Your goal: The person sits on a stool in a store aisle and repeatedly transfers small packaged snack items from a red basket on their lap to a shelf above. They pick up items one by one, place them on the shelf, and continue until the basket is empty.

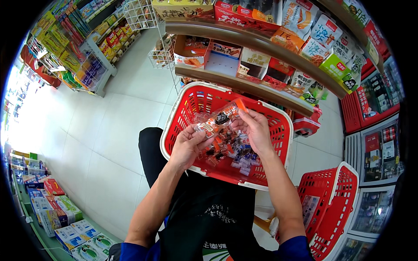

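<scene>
A small clear snack packet (222, 117) with orange ends and a dark piece inside is held between my two hands over a red plastic basket (283, 135). My left hand (189, 145) grips its lower-left part with thumb and fingers. My right hand (254, 130) pinches its upper-right end, thumb on top. Below them, several small wrapped items (241, 154) in orange, dark and blue-white wrappers lie loose in the basket, partly hidden by the hands. The basket rests in front of my dark apron (209, 195), near my bent leg.
Ahead is a shelf (196, 71) with open cartons and bagged snacks. A second red basket (331, 204) is at right, beside drink coolers (376, 152). A wire rack (135, 13), another snack rack (80, 61) and boxed goods (65, 209) line the left. The floor (113, 122) is pale tile.
</scene>
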`<state>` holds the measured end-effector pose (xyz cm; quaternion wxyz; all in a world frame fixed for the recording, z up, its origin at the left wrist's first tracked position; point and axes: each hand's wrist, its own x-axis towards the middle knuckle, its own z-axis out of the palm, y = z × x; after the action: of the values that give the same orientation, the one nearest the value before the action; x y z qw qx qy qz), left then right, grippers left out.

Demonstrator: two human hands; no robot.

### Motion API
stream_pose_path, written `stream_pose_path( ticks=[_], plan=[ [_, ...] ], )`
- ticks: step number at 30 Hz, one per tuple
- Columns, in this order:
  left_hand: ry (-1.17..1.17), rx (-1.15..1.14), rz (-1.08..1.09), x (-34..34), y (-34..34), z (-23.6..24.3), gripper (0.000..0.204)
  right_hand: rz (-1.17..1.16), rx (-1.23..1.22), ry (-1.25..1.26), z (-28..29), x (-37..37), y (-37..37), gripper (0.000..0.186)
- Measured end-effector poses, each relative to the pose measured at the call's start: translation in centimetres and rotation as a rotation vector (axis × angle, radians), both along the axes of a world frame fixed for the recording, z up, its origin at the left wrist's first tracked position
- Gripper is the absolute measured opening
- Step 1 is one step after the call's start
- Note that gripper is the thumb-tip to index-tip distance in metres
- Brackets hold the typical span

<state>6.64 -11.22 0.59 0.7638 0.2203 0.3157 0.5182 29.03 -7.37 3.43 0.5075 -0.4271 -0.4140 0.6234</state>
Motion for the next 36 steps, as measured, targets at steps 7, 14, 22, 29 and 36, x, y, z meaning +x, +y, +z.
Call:
stream_pose_path(
  ticks=[7, 14, 22, 29, 36],
  plan=[
    [0.756, 0.387, 0.093, -2.8, 1.9, 1.9, 0.015, -0.053, 0.543, -0.767, 1.0, 0.5, -0.3, 0.054],
    [1.145, 1.055, 0.194, -1.5, 4.5, 7.3, 0.025, 0.259, 0.525, -0.835, 6.1, -3.8, 1.4, 0.039],
    [1.461, 1.148, 0.206, -2.0, 8.0, 5.3, 0.054, -0.033, 0.245, -0.208, 6.8, -4.8, 10.5, 0.029],
    [1.594, 1.234, 0.161, -2.6, 11.7, 4.0, 0.066, -0.117, 0.263, -0.112, 6.1, -7.1, 14.9, 0.026],
    [1.651, 1.271, 0.248, -3.2, 14.0, 4.0, 0.069, -0.177, 0.554, -0.318, 4.6, -8.6, 17.7, 0.03]
  ],
)
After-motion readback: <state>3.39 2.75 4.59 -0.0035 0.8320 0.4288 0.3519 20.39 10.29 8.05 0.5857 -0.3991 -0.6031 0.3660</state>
